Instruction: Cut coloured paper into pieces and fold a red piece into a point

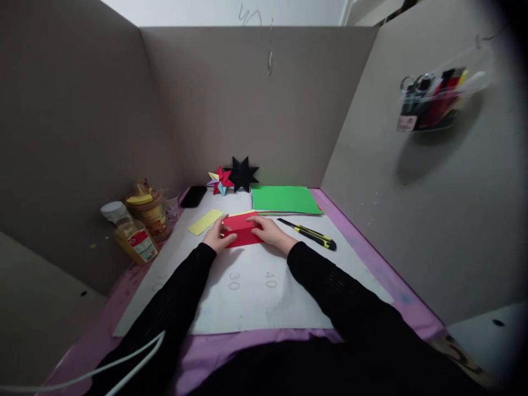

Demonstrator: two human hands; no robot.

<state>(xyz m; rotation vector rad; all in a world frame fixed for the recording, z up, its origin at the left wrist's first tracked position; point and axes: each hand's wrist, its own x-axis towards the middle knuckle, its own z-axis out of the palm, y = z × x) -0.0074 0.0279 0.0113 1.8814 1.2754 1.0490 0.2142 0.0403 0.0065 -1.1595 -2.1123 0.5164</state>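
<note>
A folded red paper [242,230] lies on the white cutting mat [256,286] in the middle of the desk. My left hand [218,235] rests on the paper's left end, fingers curled over its edge. My right hand [270,231] lies on its right end, fingers pressing down on the top fold. Both sleeves are black. A yellow paper strip [205,221] lies just left of the red paper.
A yellow-black utility knife [308,234] lies right of my hands. Green paper sheets [284,199], a black paper star [243,173], a red multicolour star [220,180] and a black phone [193,196] sit behind. Jars [136,228] stand left. Cardboard walls enclose the desk; a tool pouch [437,99] hangs right.
</note>
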